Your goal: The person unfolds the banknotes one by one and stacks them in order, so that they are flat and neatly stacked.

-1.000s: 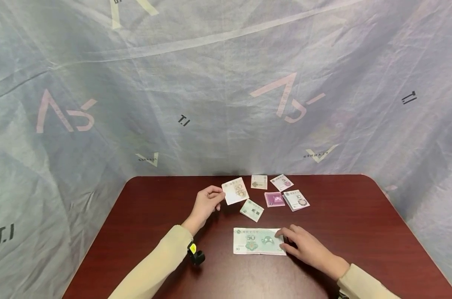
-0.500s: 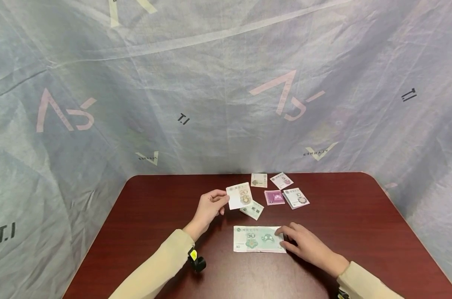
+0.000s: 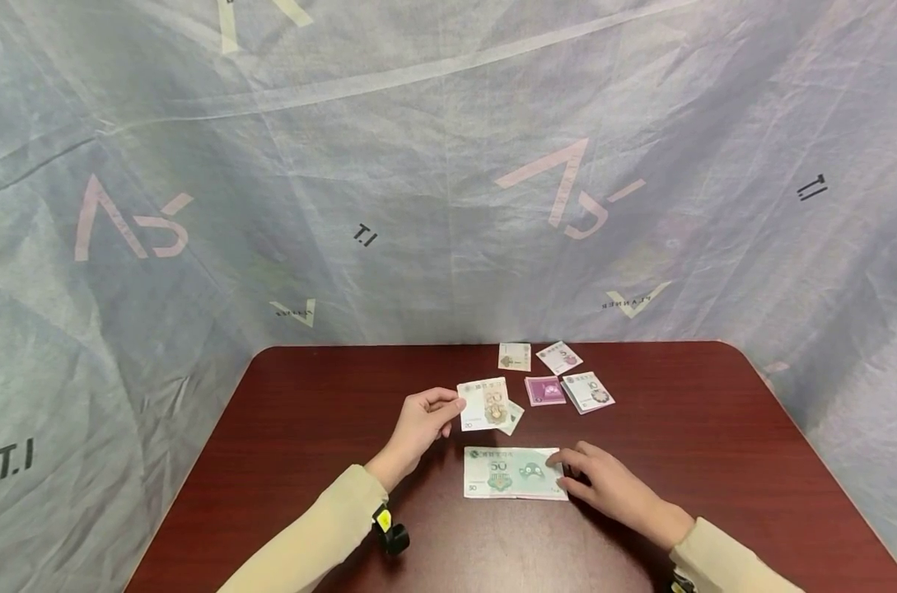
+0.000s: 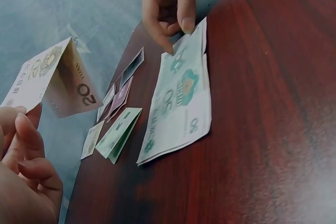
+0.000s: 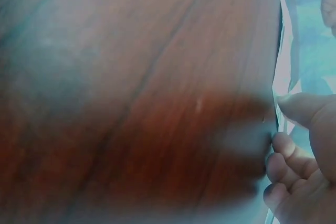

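Note:
My left hand (image 3: 417, 428) pinches the left edge of a folded 20 yuan banknote (image 3: 481, 405), held above the table. In the left wrist view this banknote (image 4: 71, 87) hangs as a tent, its fold uppermost. Nearer to me lies a flat 50 yuan banknote (image 3: 509, 473), green and white, with at least one more sheet under it. The thumb and fingers of my right hand (image 3: 613, 492) grip its right end. Behind the 20, partly covered in the head view, is a folded green banknote (image 4: 116, 134). The right wrist view shows my right thumb (image 5: 304, 107) against the paper's edge.
Farther back on the dark red table (image 3: 329, 412) lie several small folded banknotes: a beige one (image 3: 515, 357), a pink-white 5 (image 3: 559, 358), a purple one (image 3: 544, 391) and a 10 (image 3: 588, 393). A grey printed cloth (image 3: 448, 206) hangs behind the table.
My left hand has brought the 20 yuan banknote to the right and nearer to me, over the folded green banknote. The right hand and the 50 stay in place.

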Demonstrator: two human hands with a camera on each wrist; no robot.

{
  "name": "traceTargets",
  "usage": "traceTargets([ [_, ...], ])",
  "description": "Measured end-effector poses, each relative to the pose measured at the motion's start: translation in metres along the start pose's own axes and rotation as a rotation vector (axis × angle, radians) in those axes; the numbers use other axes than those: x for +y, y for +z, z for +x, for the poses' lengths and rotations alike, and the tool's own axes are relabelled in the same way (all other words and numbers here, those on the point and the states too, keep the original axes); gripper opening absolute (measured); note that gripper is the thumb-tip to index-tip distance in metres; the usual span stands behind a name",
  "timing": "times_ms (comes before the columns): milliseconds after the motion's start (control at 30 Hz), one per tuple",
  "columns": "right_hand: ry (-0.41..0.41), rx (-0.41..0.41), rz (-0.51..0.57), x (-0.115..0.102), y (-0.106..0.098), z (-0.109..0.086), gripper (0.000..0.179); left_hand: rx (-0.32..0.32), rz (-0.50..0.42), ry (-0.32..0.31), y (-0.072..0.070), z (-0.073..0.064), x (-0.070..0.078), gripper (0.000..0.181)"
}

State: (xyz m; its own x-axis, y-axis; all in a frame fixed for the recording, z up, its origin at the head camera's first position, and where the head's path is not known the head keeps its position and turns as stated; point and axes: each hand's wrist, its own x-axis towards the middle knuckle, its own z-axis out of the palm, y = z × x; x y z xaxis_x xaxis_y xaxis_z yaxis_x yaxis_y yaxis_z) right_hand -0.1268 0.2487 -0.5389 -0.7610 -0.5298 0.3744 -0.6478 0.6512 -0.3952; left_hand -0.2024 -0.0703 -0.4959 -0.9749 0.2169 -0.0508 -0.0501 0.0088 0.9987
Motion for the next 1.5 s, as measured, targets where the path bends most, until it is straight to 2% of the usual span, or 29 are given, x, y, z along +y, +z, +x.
traceTargets([
  [167, -0.01, 0.079, 0.06, -0.001, -0.006, 0.01, 0.024, -0.041, 0.049, 0.004, 0.006, -0.005, -0.002, 0.022],
  [300, 0.047, 0.128, 0.121, -0.002, -0.011, 0.021, 0.02, -0.089, 0.068, -0.001, 0.012, -0.011, -0.003, 0.02],
  [533, 0.194, 0.098, 0.205, -0.001, -0.016, 0.034, 0.027, -0.184, 0.074, -0.016, 0.024, -0.018, -0.007, 0.019],
  [767, 0.175, 0.072, 0.291, -0.003, -0.016, 0.037, 0.032, -0.251, 0.091, 0.021, 0.032, -0.02, -0.007, 0.018],
  [900, 0.169, 0.078, 0.29, -0.003, -0.016, 0.036, 0.028, -0.249, 0.092, 0.015, 0.032, -0.02, -0.006, 0.017],
  [1067, 0.202, 0.078, 0.308, 0.002, -0.016, 0.033, 0.023, -0.223, 0.094, -0.006, 0.029, -0.019, -0.007, 0.017],
  [1500, 0.281, 0.13, 0.362, 0.007, -0.028, 0.024, 0.015, -0.135, 0.131, 0.011, 0.017, -0.018, -0.014, 0.015],
])
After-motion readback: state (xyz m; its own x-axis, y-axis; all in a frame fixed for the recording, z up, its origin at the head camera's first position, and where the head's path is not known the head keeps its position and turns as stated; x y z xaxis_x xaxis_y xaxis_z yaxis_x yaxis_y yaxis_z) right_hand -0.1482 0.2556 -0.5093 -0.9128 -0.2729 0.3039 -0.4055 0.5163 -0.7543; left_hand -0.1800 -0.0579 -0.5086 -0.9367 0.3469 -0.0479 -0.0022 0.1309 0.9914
